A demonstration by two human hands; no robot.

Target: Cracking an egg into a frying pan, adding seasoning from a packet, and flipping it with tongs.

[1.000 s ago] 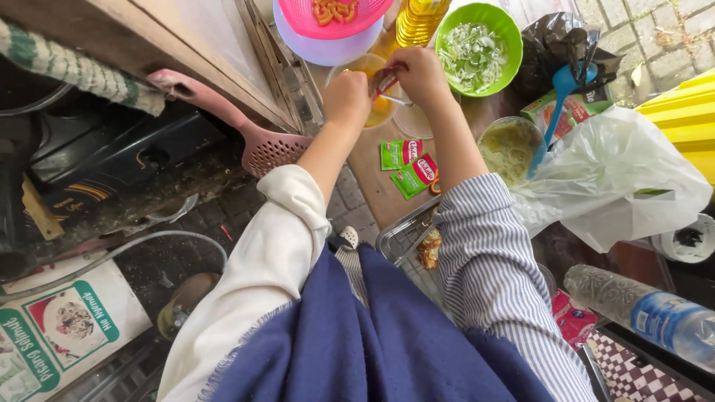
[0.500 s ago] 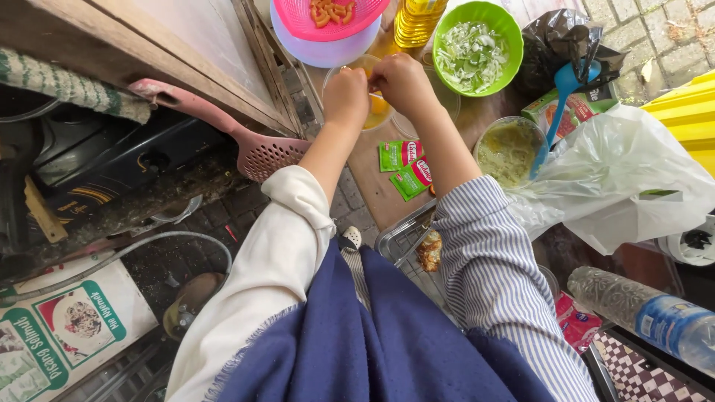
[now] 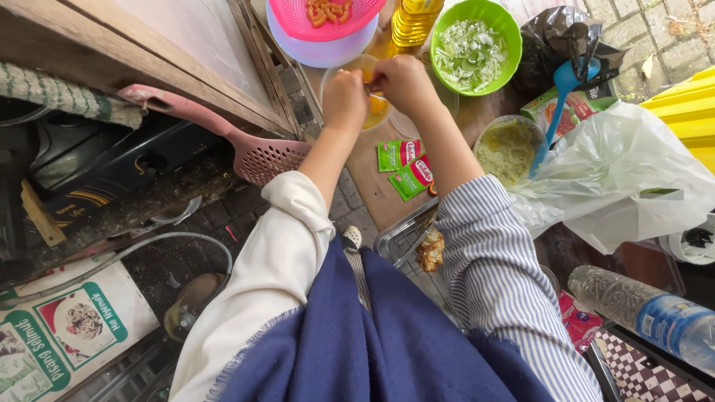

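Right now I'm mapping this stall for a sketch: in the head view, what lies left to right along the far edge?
Pink slotted spatula → pink colander → oil bottle → green bowl of chopped greens → black plastic bag → yellow container.

green bowl (image 3: 506, 30): glossy plastic | skimmer (image 3: 257, 152): matt pink plastic | bag (image 3: 633, 171): thin translucent plastic

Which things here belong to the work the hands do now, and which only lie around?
In use:
left hand
right hand
clear glass bowl with yellow liquid, under both hands

Lying about:
green bowl of shredded greens
pink slotted scoop
green sachets
oil bottle
water bottle
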